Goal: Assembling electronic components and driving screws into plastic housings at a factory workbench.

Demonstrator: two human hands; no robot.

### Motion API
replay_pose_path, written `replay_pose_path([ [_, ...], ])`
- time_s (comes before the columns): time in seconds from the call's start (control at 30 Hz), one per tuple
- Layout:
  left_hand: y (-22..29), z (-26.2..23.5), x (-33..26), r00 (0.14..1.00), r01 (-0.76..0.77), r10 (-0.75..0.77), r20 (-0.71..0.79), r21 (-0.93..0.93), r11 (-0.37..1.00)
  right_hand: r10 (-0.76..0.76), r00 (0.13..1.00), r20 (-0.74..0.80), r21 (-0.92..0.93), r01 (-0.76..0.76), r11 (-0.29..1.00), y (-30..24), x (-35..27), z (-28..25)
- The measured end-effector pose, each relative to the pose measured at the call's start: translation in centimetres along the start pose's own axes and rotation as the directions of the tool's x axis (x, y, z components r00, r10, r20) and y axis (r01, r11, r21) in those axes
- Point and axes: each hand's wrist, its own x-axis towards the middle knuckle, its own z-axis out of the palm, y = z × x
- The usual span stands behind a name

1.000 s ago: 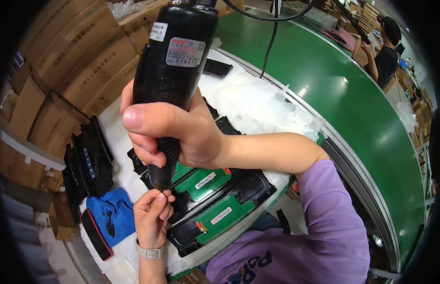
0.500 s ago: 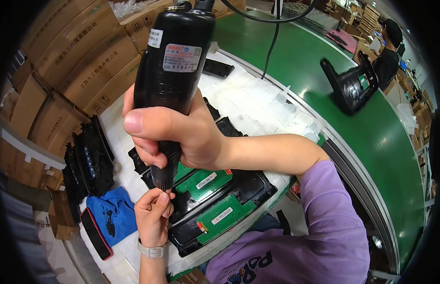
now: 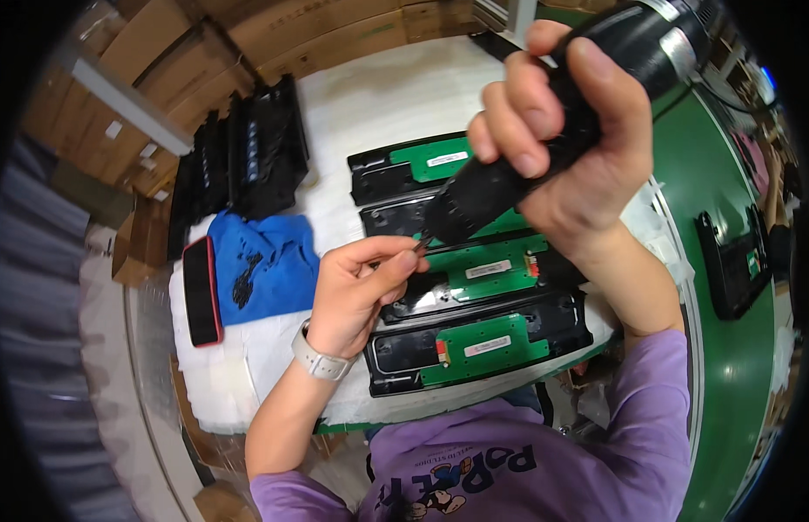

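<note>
From my remote station I record the following through the head view. The right hand [image 3: 587, 130] is clenched around a black power screwdriver [image 3: 491, 187], which slants with its body up to the right and its nose down to the left. The left hand [image 3: 356, 283] has thumb and forefinger pinched on the slim bit [image 3: 425, 238] at that nose; whether a smaller part is held there too, I cannot tell. A pale watch [image 3: 322, 358] is on the left wrist.

Below the tool, 4 black panels [image 3: 396, 358] with green circuit boards [image 3: 456, 354] lie in a row on the white-covered table [image 3: 361, 96]; the screwdriver partly covers 2 of them. Left of the row I note a blue cloth [image 3: 287, 300] bearing small black pieces [image 3: 245, 280], a red-edged phone [image 3: 202, 291] at its left edge, and black housings [image 3: 278, 130] behind it. To the right, 1 black panel lies on a green surface [image 3: 735, 391].
</note>
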Motion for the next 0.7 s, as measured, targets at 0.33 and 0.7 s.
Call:
replay_pose_path([
  [0.33, 0.2, -0.7, -0.5, 0.998, 0.041, -0.037, 0.042, -0.121, 0.992, -0.03, 0.998, 0.05, 0.061, 0.027, 0.998, 0.2, -1.0, 0.3],
  [0.7, 0.7, -2.5, 1.2, 0.945, -0.095, 0.287, -0.153, 0.715, 0.693, 0.027, 1.0, 0.011, -0.417, -0.02, 0.909, 3.1, 3.0, -1.1],
])
